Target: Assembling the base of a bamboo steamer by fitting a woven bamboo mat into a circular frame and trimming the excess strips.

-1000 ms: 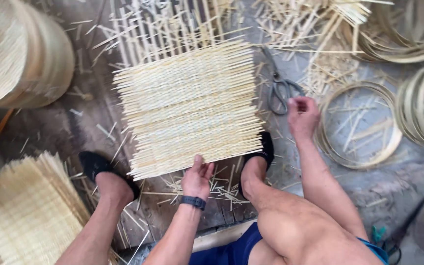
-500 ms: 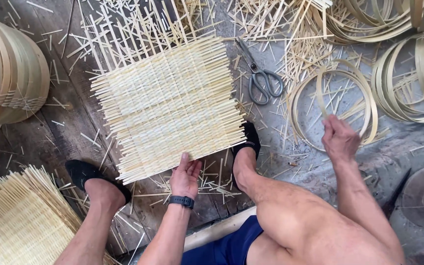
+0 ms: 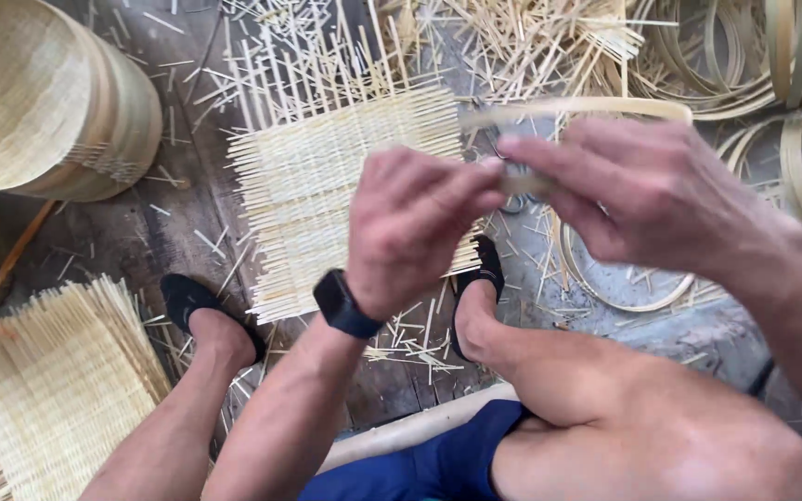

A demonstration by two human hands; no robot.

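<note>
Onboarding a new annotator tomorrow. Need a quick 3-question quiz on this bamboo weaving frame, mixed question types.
1. True or false: both hands are raised together at one bamboo hoop.
2. Multiple choice: where does the woven bamboo mat lie? A) on the person's lap B) on the floor ahead of the feet C) on top of the round basket.
3. Fill in: the left hand has a dark ____ at its wrist.

Key:
1. True. The left hand and the right hand meet at the hoop's rim; how firm the grip is cannot be told through the blur.
2. B. The round basket stands apart at upper left.
3. Watch.
</note>
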